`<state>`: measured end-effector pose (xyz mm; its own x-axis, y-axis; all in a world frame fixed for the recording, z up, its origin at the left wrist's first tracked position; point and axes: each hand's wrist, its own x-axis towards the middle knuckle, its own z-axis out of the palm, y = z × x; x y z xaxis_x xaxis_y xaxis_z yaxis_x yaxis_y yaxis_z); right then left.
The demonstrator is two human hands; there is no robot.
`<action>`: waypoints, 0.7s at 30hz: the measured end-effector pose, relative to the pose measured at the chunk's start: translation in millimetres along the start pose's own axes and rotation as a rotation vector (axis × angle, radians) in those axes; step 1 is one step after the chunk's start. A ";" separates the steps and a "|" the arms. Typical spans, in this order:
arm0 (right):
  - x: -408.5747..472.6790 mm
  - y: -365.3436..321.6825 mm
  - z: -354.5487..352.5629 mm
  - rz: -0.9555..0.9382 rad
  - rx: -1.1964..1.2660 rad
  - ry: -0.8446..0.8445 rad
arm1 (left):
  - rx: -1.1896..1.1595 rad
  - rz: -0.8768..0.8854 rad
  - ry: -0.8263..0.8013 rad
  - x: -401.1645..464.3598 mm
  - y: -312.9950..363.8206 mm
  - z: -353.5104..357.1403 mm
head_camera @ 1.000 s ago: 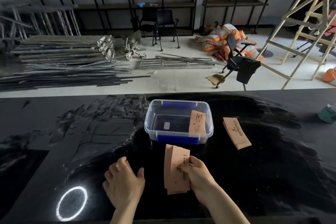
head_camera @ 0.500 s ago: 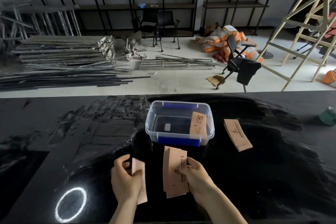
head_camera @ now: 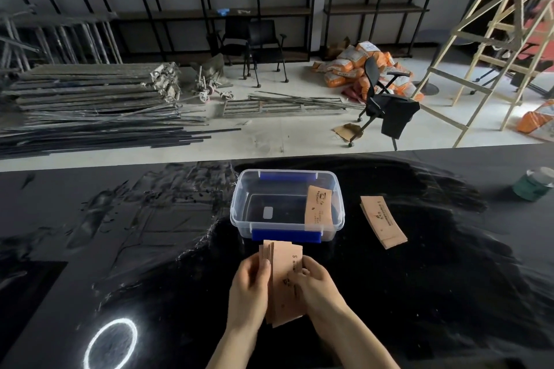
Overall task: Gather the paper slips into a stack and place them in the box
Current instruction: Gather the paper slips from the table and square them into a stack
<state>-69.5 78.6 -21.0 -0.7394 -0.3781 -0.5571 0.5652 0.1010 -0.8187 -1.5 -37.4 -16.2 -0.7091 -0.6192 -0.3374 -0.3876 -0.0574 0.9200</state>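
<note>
A stack of tan paper slips [head_camera: 283, 281] is held just in front of the clear plastic box [head_camera: 239, 213], between both hands. My left hand [head_camera: 248, 293] grips its left edge and my right hand [head_camera: 314, 281] grips its right edge. One tan slip [head_camera: 319, 208] leans inside the box against its right wall. A second small pile of slips [head_camera: 383, 222] lies on the black table to the right of the box. The box has blue latches at front and back.
The black table [head_camera: 449, 293] runs across the whole view. A green jar [head_camera: 533, 184] stands near its far right edge. A ring of light [head_camera: 111, 343] reflects at the near left. Beyond the table lie metal bars, chairs and a wooden ladder.
My left hand picked a slip off the table at the left and carried it right to the stack held by my right hand. Both hands now hold the stack together.
</note>
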 end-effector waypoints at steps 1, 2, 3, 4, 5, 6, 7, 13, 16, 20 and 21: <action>-0.4 0.4 0.9 -0.022 -0.002 0.012 | 0.038 -0.003 -0.042 -4.3 2.2 4.0; -0.8 0.1 1.9 -0.041 -0.012 0.021 | 0.056 -0.007 -0.085 -7.0 3.8 8.4; -1.5 -0.7 2.4 -0.056 -0.025 0.026 | 0.044 -0.005 -0.142 -10.2 6.2 12.5; -3.6 -2.4 2.4 -0.064 -0.042 0.025 | 0.011 0.005 -0.209 -12.5 6.9 16.4; -6.3 -4.5 1.3 -0.071 -0.056 0.020 | 0.039 0.023 -0.256 -12.7 6.9 20.4; -9.1 -6.4 -1.8 -0.079 -0.070 0.012 | 0.104 0.053 -0.264 -12.8 8.3 24.6; -11.3 -8.2 -6.4 -0.087 -0.084 0.006 | 0.139 0.073 -0.265 -9.3 5.5 29.2; -17.1 -17.8 -59.1 -0.078 -0.151 0.048 | 0.341 -0.021 -0.244 -0.6 11.7 65.6; -19.3 -26.7 -93.5 -0.084 -0.130 0.173 | 0.319 -0.044 -0.317 -7.3 25.2 93.4; -9.4 -38.8 -135.5 -0.089 -0.143 0.355 | 0.270 -0.069 -0.323 -5.7 41.2 141.0; -3.5 -43.0 -145.0 -0.103 -0.152 0.397 | 0.262 -0.068 -0.324 -2.9 45.9 152.6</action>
<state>-144.3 209.1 -4.0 -0.8894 -0.0135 -0.4569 0.4423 0.2271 -0.8676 -107.1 81.3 -3.4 -0.8090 -0.3397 -0.4797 -0.5472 0.1370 0.8257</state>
